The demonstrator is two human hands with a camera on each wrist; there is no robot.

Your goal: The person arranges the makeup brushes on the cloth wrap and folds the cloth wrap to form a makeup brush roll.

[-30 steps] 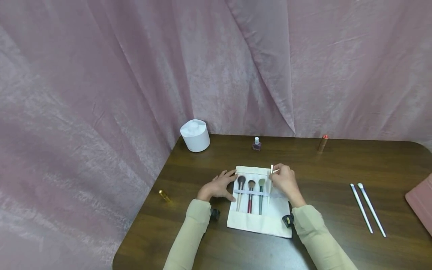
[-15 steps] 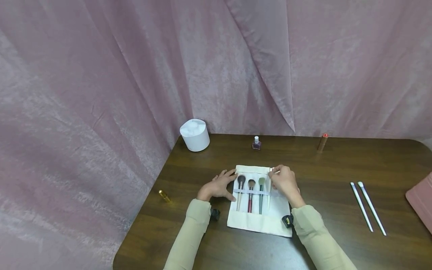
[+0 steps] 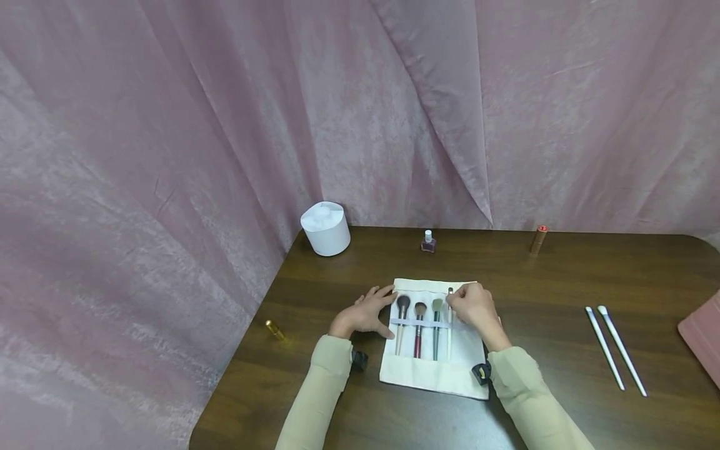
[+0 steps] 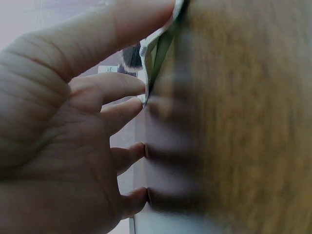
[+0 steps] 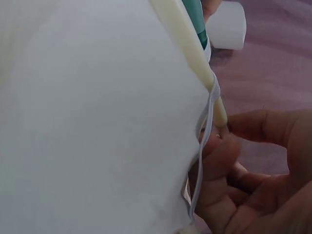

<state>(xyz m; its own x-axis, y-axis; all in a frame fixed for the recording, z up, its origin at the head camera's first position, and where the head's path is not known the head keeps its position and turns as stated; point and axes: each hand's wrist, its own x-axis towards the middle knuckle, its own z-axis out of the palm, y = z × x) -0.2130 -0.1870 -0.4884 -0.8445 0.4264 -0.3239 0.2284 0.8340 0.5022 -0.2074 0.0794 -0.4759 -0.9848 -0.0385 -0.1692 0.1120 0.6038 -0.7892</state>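
A white cloth brush roll (image 3: 444, 375) lies flat on the dark wooden table (image 3: 562, 287). Its elastic band (image 3: 409, 323) holds three makeup brushes (image 3: 419, 325) and a thin cream-handled brush (image 3: 450, 334) at the right. My right hand (image 3: 458, 305) pinches the cream brush near its top. In the right wrist view the fingertips (image 5: 219, 146) meet the cream handle (image 5: 187, 44) at the band (image 5: 207, 117). My left hand (image 3: 371, 309) rests with spread, straight fingers on the roll's left edge; in the left wrist view its fingertips (image 4: 129, 109) press the cloth edge (image 4: 156, 46).
A white round container (image 3: 325, 228) stands at the back left corner, a nail polish bottle (image 3: 428, 241) and a copper tube (image 3: 538, 239) along the back. A small gold tube (image 3: 275, 329) lies left. Two white brushes (image 3: 615, 355) and a pink object (image 3: 703, 340) lie right.
The cream brush has slid down through the elastic band, so less of its tip sticks out above my right hand. The left hand has stayed on the cloth edge.
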